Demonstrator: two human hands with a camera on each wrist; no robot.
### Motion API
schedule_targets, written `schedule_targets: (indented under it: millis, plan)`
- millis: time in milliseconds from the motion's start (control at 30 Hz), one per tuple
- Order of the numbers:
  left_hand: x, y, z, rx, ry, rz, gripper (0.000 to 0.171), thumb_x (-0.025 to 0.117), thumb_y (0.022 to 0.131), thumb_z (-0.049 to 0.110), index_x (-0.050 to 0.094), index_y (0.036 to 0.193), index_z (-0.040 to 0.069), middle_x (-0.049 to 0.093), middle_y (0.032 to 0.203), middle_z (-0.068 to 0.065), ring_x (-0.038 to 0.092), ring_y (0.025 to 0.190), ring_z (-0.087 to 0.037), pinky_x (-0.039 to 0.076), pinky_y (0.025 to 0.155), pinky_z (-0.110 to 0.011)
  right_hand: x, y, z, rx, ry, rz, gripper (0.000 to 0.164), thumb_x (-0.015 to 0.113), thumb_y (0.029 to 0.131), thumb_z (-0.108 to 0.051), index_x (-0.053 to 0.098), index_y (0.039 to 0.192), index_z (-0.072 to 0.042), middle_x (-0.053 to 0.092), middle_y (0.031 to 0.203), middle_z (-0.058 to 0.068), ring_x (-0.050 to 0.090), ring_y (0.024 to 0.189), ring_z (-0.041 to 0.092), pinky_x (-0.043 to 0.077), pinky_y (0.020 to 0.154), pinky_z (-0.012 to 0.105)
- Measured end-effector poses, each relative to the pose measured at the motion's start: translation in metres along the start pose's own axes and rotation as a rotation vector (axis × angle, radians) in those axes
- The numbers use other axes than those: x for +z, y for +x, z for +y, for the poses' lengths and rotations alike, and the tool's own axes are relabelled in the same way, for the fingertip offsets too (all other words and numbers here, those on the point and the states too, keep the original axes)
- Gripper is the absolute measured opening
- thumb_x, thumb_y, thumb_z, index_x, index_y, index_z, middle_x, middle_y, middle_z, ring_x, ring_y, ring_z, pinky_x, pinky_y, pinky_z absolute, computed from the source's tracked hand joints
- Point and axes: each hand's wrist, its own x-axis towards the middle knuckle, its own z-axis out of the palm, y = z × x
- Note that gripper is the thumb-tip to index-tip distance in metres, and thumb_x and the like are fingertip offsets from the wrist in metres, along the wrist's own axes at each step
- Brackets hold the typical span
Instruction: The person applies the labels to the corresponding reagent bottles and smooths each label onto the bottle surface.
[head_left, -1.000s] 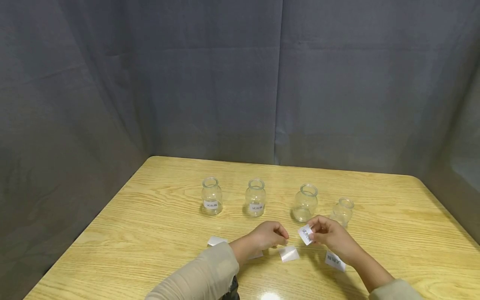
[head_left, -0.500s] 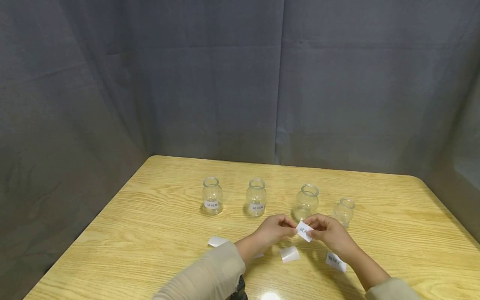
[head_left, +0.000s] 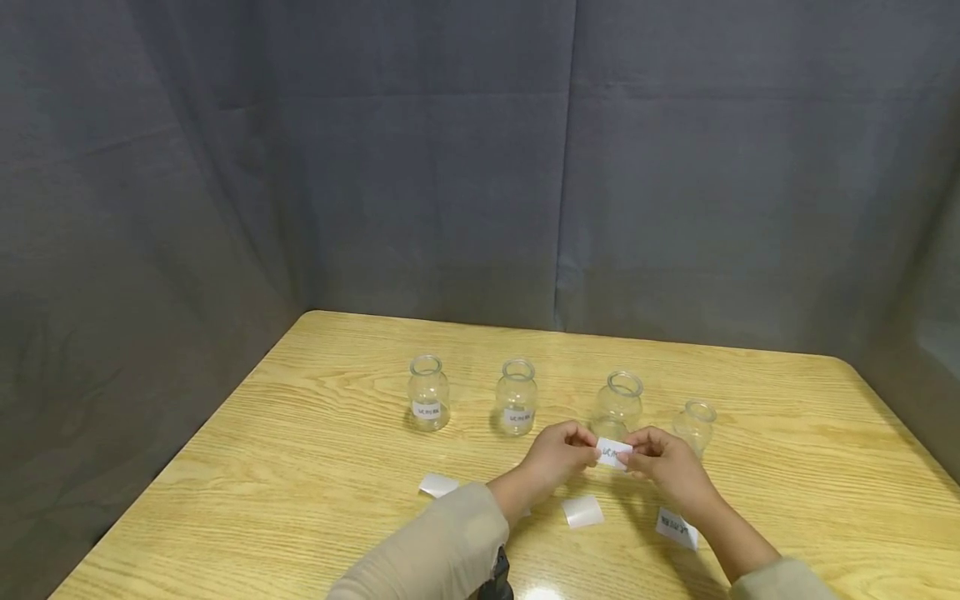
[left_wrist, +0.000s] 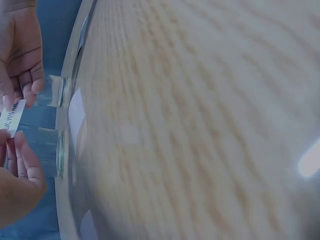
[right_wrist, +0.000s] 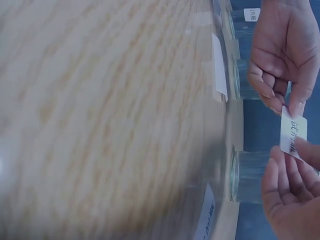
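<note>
Both hands pinch one small white label point(head_left: 609, 451): the left hand point(head_left: 553, 456) has its left edge, the right hand point(head_left: 670, 467) its right edge, between thumb and fingers. The label is raised above the tabletop point(head_left: 315, 467), on the near side of the third jar point(head_left: 621, 404) from the left, with its handwriting partly covered by the right thumb.

Four clear glass jars stand upright in a row, well apart from the far edge. The leftmost jar point(head_left: 429, 392) and the second jar point(head_left: 517, 395) each bear a white written label on the near side. The rightmost jar point(head_left: 693, 427) is partly hidden behind the right hand; the label and fingertips overlap the third jar's lower part.

Nearer, a pale slip point(head_left: 582, 512) lies below the hands, a written slip point(head_left: 677, 528) lies beside the right forearm, and another slip point(head_left: 438, 485) lies left, by the left sleeve point(head_left: 450, 537). The left forearm mostly hides a further scrap point(head_left: 526, 512). A grey curtain point(head_left: 420, 183) hangs behind.
</note>
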Motion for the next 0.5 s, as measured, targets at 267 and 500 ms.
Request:
schedule_targets:
  millis: [267,500]
  plan:
    - [0.007,0.01,0.002,0.009,0.102,0.07,0.006,0.062,0.078,0.009,0.059,0.079,0.003,0.055,0.065,0.002,0.053,0.061,-0.01,0.044,0.054,-0.019,-0.004,0.006,0.002,0.014,-0.052,0.07,0.018,0.053,0.083,-0.005,0.049,0.094,0.009,0.056,0.078,0.008,0.055,0.075,0.021,0.047,0.067,0.03]
    - [0.012,0.015,0.001,0.041,0.253,0.108,0.008,0.063,0.078,0.014,0.059,0.078,0.007,0.053,0.075,0.005,0.048,0.064,-0.007,0.041,0.053,-0.018,-0.006,0.01,0.004,0.032,-0.125,0.104,0.022,0.056,0.084,-0.014,0.051,0.092,0.007,0.056,0.088,0.011,0.052,0.083,0.026,0.045,0.07,0.032]
